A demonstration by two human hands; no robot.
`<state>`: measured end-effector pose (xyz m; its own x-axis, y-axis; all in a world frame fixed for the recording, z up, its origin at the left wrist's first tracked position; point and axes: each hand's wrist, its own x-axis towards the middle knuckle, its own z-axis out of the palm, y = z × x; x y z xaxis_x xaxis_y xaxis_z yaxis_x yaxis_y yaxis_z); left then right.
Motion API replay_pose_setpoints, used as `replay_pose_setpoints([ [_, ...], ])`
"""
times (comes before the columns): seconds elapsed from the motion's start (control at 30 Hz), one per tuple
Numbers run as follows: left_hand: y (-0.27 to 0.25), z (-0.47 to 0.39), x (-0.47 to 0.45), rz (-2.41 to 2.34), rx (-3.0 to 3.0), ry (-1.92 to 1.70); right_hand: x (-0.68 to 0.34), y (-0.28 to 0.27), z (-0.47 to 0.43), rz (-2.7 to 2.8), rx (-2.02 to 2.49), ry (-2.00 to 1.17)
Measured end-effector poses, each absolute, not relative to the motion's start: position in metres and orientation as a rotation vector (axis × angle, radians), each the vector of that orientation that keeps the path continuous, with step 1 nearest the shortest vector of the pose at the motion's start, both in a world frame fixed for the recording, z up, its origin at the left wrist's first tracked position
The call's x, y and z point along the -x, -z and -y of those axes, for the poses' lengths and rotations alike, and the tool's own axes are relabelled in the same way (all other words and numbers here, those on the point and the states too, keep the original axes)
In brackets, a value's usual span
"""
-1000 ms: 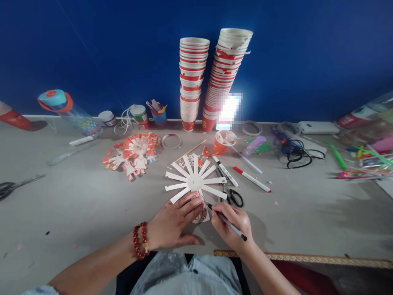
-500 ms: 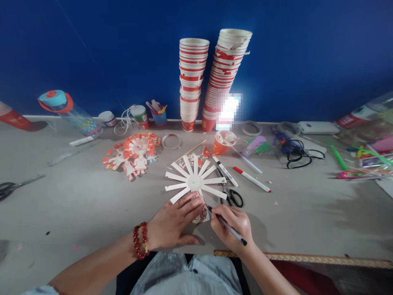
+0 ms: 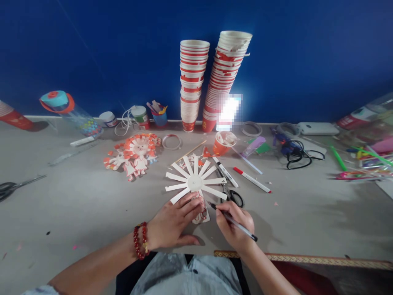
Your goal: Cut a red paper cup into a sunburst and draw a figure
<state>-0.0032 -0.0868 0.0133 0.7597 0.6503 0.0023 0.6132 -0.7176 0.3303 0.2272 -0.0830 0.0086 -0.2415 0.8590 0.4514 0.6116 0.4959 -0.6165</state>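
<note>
My left hand (image 3: 176, 221) lies flat with its fingers over a white paper piece (image 3: 206, 216) that bears a red-outlined drawing, partly hidden by the fingers. Joined to the top of this piece is a white paper wheel of spread strips (image 3: 194, 182). To the right, my right hand (image 3: 236, 225) grips a pen (image 3: 235, 222) with a clear barrel and dark ends. Its tip hovers just beside the drawn piece's right edge. Black-handled scissors (image 3: 236, 198) lie partly under the strips, near a black-and-white marker (image 3: 226, 173) and a red-capped marker (image 3: 252, 179).
Finished-looking paper figures (image 3: 138, 152) lie at the left, beyond a second pair of scissors (image 3: 18, 186). Two tall stacks of paper cups (image 3: 194, 78) stand against the blue wall. A cup of scraps (image 3: 224, 143), a tape ring (image 3: 172, 141) and a bottle (image 3: 72, 112) are also on the table.
My right hand has moved a little to the right with the pen, drawing its tip away from the paper piece. My left hand has stayed in place.
</note>
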Motion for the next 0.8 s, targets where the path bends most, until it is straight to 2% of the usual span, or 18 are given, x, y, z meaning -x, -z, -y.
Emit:
replay_pose_setpoints([
  [0.27,-0.0165,0.0866,0.0008,-1.035,-2.633,-0.185,-0.2227,-0.0114,0.0785,1.940,1.276,-0.668],
  [0.8,-0.0141,0.0875,0.0021,-1.021,-2.631,-0.202,-0.2196,-0.0093,0.0748,1.959,1.285,-0.640],
])
